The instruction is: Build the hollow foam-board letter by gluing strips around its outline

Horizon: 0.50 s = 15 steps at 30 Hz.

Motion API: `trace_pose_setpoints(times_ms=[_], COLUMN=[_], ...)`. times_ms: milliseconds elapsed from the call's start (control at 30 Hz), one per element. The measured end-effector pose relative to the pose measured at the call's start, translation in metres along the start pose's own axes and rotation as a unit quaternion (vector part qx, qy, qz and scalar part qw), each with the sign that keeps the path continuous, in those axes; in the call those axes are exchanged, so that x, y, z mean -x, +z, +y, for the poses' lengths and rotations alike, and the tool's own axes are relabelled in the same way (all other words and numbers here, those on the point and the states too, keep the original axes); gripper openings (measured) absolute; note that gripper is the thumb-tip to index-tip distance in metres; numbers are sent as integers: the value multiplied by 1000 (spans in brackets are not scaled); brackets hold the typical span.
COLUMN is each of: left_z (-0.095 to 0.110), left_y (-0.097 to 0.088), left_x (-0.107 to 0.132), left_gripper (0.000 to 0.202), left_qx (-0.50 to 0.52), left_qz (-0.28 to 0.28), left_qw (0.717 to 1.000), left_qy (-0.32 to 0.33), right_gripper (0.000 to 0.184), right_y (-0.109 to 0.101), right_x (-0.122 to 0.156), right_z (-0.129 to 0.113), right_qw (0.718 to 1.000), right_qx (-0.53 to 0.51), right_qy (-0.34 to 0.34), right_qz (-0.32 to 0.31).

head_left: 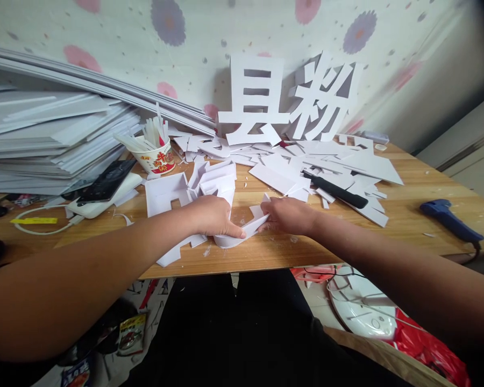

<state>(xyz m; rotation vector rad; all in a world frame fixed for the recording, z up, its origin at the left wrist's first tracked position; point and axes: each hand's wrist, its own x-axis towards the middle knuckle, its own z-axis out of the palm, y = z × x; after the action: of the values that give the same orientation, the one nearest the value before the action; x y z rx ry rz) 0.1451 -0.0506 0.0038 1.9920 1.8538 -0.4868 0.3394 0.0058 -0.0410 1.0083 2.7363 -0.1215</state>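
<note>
Both my hands meet at the front middle of a wooden table [347, 236]. My left hand [212, 215] is closed around a bent white foam-board strip [242, 232], thumb pressed along its lower edge. My right hand [290, 215] pinches the same strip from the right side, fingers curled on it. Under and behind my left hand lies a white cut-out foam-board shape [165, 196] with glued side walls. Loose white offcuts [278, 174] lie just behind my hands.
Two big white cut-out characters [258, 97] lean on the flowered wall. A stack of white boards [44, 140] fills the left; a paper cup with strips [157, 158], a phone [107, 180], a black knife [334, 191] and a blue glue gun [447, 217] lie around.
</note>
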Motion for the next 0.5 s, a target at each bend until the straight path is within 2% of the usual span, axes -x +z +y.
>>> trace_pose_setpoints(times_ms=[100, 233, 500], left_z=[-1, -4, -4], left_y=[0, 2, 3], left_x=[-1, -1, 2], left_gripper=[64, 63, 59], left_qx=[-2, 18, 24], left_qz=[2, 4, 30], left_qw=[1000, 1000, 999], left_qy=[6, 11, 8], right_gripper=[45, 54, 55], right_y=[-2, 0, 22], right_x=[2, 7, 2], right_z=[0, 0, 3], right_qw=[1000, 997, 983], right_qx=[4, 19, 17], right_qy=[-12, -40, -51], right_qz=[13, 66, 178])
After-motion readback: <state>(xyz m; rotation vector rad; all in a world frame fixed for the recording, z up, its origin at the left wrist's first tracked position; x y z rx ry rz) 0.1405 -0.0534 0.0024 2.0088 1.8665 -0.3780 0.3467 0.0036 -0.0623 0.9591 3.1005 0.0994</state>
